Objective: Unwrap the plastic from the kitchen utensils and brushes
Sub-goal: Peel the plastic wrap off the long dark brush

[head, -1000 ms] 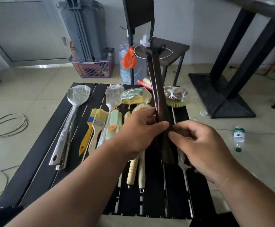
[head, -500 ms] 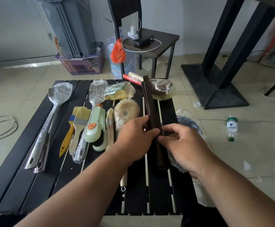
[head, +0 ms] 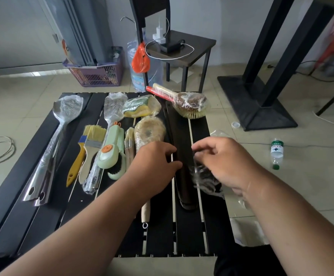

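Two hands work at the centre of the frame, either side of a long dark utensil [head: 182,156] that lies lengthwise on the black slatted table [head: 23,172], its far end just beside a wrapped round brush [head: 192,105]. Your left hand [head: 154,164] rests against the utensil's left edge with loosely bent fingers, probably to steady it; whether it grips anything I cannot tell. Your right hand [head: 225,162], a little apart from the left, pinches a crumpled sheet of clear plastic [head: 203,176] that bunches under the palm, seemingly to draw it clear of the utensil. Judging by its bare dark surface, the utensil looks stripped already.

Left of centre, items in a row wait in their film: a scrub sponge [head: 140,106], a pale round brush [head: 149,130], a green brush [head: 112,150], a spatula [head: 112,108] and, far left, a steel ladle [head: 58,136]. Two paint brushes [head: 88,148] lie between them, seemingly bare. At right, a small bottle [head: 276,153] lies on the floor.
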